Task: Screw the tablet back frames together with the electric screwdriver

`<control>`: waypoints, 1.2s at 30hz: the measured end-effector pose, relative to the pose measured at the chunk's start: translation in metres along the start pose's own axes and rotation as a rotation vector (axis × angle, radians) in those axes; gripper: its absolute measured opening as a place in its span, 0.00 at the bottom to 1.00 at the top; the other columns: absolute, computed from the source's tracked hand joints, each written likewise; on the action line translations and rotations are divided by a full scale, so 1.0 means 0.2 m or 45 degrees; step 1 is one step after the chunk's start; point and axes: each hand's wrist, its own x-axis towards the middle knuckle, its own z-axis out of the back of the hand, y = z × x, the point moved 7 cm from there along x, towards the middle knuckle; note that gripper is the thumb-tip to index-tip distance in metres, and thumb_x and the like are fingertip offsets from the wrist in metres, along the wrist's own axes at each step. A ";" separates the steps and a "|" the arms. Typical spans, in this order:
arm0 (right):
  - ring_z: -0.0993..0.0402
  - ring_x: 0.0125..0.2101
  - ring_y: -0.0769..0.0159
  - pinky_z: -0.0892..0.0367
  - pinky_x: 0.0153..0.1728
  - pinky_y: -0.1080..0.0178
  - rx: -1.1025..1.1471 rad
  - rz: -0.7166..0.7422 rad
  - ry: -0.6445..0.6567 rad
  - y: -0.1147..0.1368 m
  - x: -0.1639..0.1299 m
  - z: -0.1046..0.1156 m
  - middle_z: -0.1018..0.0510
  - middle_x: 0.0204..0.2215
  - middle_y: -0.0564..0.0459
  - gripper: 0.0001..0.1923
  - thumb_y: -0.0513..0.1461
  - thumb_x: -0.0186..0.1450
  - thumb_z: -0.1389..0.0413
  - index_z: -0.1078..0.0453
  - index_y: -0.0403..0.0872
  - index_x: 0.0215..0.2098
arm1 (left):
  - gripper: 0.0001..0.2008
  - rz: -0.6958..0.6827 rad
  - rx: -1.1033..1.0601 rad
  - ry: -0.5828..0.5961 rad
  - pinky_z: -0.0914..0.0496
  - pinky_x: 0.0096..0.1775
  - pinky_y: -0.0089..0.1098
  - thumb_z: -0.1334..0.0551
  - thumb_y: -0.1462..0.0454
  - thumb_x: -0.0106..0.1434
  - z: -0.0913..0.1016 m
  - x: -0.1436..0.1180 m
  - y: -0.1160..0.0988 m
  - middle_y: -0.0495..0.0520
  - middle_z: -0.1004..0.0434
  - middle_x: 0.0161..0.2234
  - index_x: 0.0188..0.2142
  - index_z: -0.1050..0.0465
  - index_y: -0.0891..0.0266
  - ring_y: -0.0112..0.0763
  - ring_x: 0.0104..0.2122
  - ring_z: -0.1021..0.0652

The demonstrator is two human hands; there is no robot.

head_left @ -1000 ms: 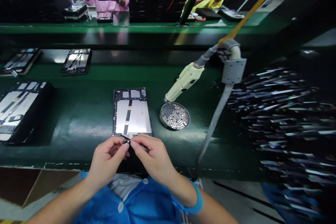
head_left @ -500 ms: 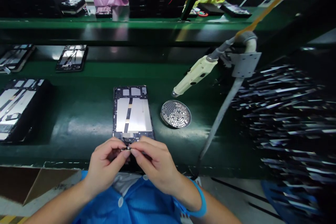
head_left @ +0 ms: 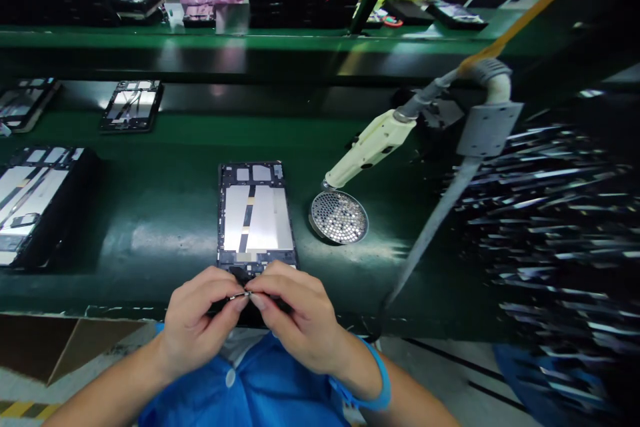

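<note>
- Pinching tiny part [head_left: 239, 295] between left hand [head_left: 201, 317] and right hand [head_left: 303, 313], fingertip to fingertip.
- Holding it at near end of uncovered tablet [head_left: 260, 217], flat just beyond both hands.
- Judged done: exposing of tablet.
- Judged left: releasing of part; unable to tell if attached to tablet.
- Not touching driver [head_left: 370, 149] or dish [head_left: 323, 210], right of hands.

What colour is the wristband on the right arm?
The wristband is bright blue, clearest in the head view.
</note>
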 end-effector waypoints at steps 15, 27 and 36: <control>0.31 0.27 0.71 0.34 0.28 0.68 0.041 0.002 -0.025 -0.01 0.02 -0.01 0.25 0.27 0.55 0.07 0.30 0.66 0.43 0.25 0.46 0.38 | 0.06 0.114 -0.097 0.002 0.25 0.36 0.24 0.34 0.72 0.66 0.00 0.00 0.04 0.50 0.20 0.32 0.39 0.23 0.61 0.26 0.32 0.20; 0.33 0.26 0.73 0.38 0.27 0.69 -0.012 -0.121 0.018 0.01 0.02 0.02 0.28 0.25 0.56 0.05 0.32 0.69 0.43 0.26 0.44 0.35 | 0.08 0.160 -0.169 -0.060 0.23 0.36 0.24 0.34 0.72 0.66 -0.02 -0.03 0.05 0.52 0.18 0.34 0.42 0.21 0.61 0.27 0.33 0.19; 0.33 0.27 0.72 0.37 0.28 0.68 0.007 -0.078 0.031 0.03 0.01 0.01 0.27 0.26 0.55 0.05 0.31 0.70 0.45 0.27 0.44 0.38 | 0.08 0.224 -0.205 -0.072 0.23 0.35 0.25 0.35 0.72 0.67 -0.02 -0.05 0.05 0.51 0.19 0.34 0.42 0.21 0.59 0.27 0.31 0.19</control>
